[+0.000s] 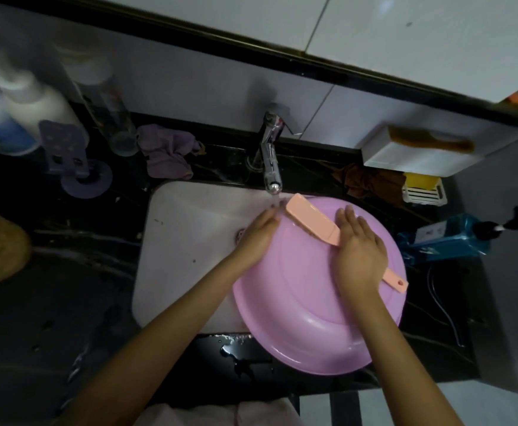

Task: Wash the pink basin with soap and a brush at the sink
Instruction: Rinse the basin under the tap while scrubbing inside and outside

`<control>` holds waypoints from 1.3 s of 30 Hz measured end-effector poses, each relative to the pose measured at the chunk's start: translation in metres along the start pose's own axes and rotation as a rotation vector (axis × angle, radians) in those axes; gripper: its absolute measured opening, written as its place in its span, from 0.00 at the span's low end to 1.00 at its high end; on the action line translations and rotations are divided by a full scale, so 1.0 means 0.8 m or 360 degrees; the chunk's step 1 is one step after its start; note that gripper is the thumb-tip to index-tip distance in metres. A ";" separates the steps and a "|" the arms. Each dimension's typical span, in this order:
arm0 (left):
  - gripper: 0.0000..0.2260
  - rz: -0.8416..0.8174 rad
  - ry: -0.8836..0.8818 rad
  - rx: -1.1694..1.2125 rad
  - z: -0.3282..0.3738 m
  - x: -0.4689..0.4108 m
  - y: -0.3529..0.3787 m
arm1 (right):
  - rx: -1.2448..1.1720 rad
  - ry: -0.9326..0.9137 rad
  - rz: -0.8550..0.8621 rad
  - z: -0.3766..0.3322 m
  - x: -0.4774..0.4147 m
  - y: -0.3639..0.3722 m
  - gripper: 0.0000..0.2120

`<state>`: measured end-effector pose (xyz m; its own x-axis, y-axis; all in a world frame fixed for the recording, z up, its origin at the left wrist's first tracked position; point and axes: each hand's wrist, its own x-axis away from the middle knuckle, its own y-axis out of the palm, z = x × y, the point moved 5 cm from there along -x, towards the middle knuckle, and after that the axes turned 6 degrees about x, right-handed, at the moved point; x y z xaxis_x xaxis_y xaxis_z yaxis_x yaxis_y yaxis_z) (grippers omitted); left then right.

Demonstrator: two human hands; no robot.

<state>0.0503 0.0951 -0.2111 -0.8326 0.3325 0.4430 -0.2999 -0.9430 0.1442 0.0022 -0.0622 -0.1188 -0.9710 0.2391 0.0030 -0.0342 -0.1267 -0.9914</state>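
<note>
Closest in, two bare forearms reach away from a strip of pale pink clothing at the near edge.

The desk is a black, pale-veined stone top, dim and wet, with a small puddle on its near lip. Behind it rises a wall of large pale tiles, crossed by a black band.

A white rectangular sink is sunk into the desk. The pink basin leans tilted across its right half, its near rim out over the desk's front edge and its far rim below the chrome tap, from which a thin stream of water runs.

The left hand rests on the basin's far left rim, fingers straight and together, tips at the stream. The right hand lies flat on the handle of a peach brush, fingers straight and pressing it to the basin; its thumb is hidden. The brush head sits at the far rim beside the water.

Far left stand blurred bottles, a purple stand and a purple cloth. To the right are a blue pump bottle on its side, a white box, a brown cloth and yellow soap in a white dish.
</note>
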 end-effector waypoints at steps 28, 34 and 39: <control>0.18 0.0312 -0.0078 0.0330 -0.010 0.022 -0.013 | 0.0298 -0.0030 -0.0286 -0.034 -0.020 -0.005 0.26; 0.12 0.0116 -0.0267 0.0081 0.015 -0.016 -0.017 | 0.0309 -0.0033 -0.0281 -0.031 -0.019 -0.006 0.27; 0.11 0.0266 -0.0357 0.0546 -0.025 0.011 -0.023 | 0.0367 -0.0022 -0.0295 -0.034 -0.021 -0.006 0.26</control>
<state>0.0395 0.1153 -0.2274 -0.7234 0.1995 0.6610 0.0340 -0.9459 0.3228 0.0254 -0.0393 -0.1177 -0.9462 0.2656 0.1848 -0.2628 -0.2979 -0.9177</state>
